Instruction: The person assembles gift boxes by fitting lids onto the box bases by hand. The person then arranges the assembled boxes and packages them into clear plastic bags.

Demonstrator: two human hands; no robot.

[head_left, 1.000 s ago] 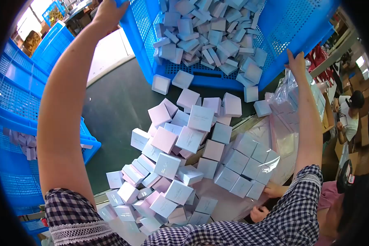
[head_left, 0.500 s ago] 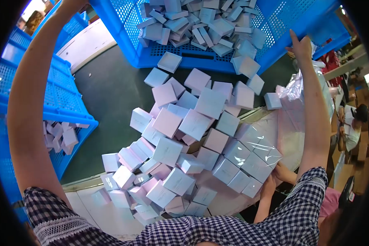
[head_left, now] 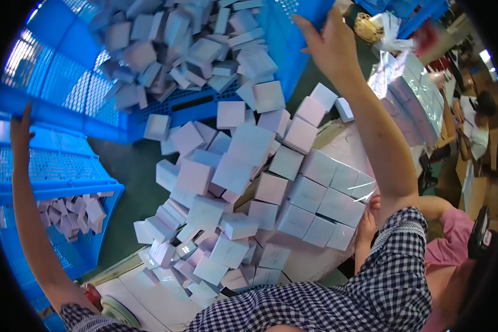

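Crate (head_left: 286, 58) sits far left, boxes (head_left: 206, 52) inside and heaped nearer, between the widely parted left hand (head_left: 22, 130) and right hand (head_left: 337, 47), grip unclear; tipping or shifting it seems the step, next calling for even support.

At right, a co-worker in a pink sleeve (head_left: 451, 240); beyond, a person (head_left: 477, 133) in a white top and dark headwear, near brown cartons (head_left: 478, 191). Something yellow (head_left: 367, 29) at top. Bottom left, a pale green rounded thing (head_left: 118, 311) beside something red (head_left: 92, 295), partly hidden.
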